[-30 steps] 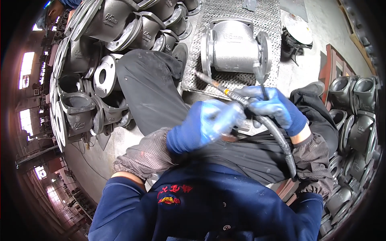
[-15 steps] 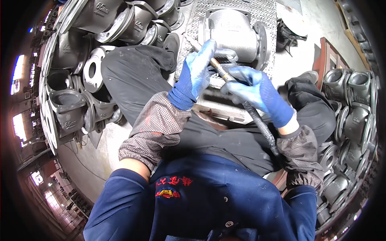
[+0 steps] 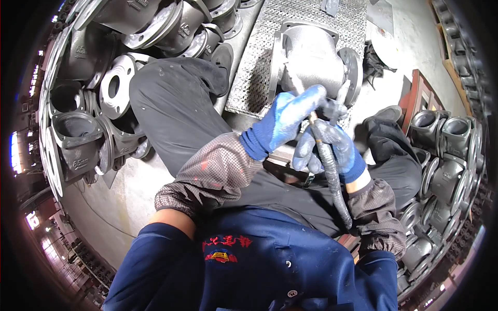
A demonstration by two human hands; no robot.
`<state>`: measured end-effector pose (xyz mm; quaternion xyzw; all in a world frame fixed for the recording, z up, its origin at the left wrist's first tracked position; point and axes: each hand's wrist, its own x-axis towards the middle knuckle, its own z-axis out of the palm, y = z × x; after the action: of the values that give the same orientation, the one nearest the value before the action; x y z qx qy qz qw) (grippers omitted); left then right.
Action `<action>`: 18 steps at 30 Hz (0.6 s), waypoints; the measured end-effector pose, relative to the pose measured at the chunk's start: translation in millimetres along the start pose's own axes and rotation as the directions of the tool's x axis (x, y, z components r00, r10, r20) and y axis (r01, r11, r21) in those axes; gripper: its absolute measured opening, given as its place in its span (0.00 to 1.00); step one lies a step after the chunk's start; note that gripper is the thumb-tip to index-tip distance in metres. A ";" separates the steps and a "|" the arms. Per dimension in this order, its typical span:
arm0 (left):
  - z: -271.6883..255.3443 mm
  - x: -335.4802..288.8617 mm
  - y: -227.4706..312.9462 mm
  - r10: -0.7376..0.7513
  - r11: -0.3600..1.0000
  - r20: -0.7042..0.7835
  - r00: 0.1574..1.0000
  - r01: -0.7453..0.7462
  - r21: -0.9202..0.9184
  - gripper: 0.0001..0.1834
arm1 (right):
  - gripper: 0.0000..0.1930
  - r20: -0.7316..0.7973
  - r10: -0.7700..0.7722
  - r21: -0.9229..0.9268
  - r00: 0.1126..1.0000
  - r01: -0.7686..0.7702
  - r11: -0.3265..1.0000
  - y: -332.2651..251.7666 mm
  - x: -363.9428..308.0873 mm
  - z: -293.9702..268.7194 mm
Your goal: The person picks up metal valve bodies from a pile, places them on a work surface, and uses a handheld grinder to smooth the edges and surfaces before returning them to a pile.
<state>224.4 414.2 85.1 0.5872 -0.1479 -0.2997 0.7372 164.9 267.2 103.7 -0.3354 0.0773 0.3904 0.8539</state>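
Both my hands wear blue and pale grey gloves. My left hand is closed round the front of a slim rod-shaped tool, just on the near side of a grey valve body casting. Behind it, my right hand grips the tool's rear, where a brass-coloured section shows and a dark wrapped hose runs down toward my right forearm. The gloves and glare mostly hide the tool's tip. Lying on its side, the casting has a flange at its right end and a square flange at the far side.
The casting rests on a textured metal plate between my legs. Grey castings are stacked at the left, more at the right. A reddish frame and a dark tangled item lie right of the plate.
Both hands and the tool have shifted right, and the tool now stands steeper in view. The casting appears farther right and lower, as the whole view has moved somewhat.
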 end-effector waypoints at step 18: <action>17.3 15.3 -22.9 -0.199 0.868 -0.205 0.958 0.076 -0.491 0.22 | 0.23 -0.449 -0.121 -0.667 0.886 -0.242 0.705 -59.0 6.2 39.6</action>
<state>220.2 388.3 65.8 0.4288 0.0666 -0.3031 0.8484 206.4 268.4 161.7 -0.7160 0.1331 0.3273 0.6020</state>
